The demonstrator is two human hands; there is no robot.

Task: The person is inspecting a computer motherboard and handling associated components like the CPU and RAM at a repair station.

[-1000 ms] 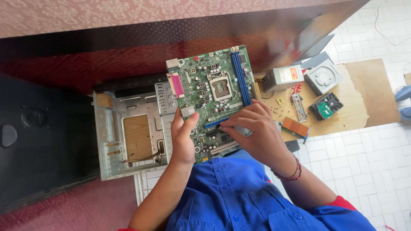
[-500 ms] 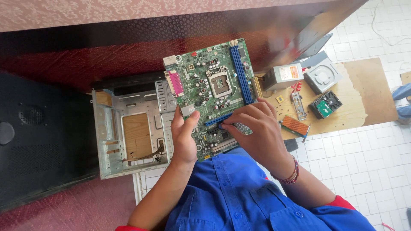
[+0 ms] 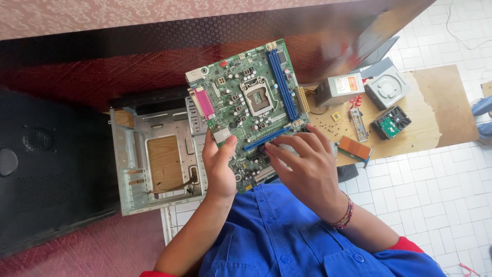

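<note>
I hold a green computer motherboard (image 3: pixel 251 102) in front of me, tilted, with blue slots and a pink port along its edges. My left hand (image 3: pixel 218 166) grips its lower left edge, thumb on the board's face. My right hand (image 3: pixel 305 166) rests on the lower right part of the board, fingers curled over the blue slot and a small silver part. Whether those fingers pinch something is hidden.
An open metal computer case (image 3: pixel 154 159) lies left of the board. A black panel (image 3: pixel 46 169) lies further left. On a wooden board (image 3: pixel 435 107) at right sit a grey power supply (image 3: pixel 339 88), a disc drive (image 3: pixel 388 87), a hard drive (image 3: pixel 391 123) and small parts.
The motherboard has shifted slightly up and left with my hands. My right fingers have moved a little along its lower edge.
</note>
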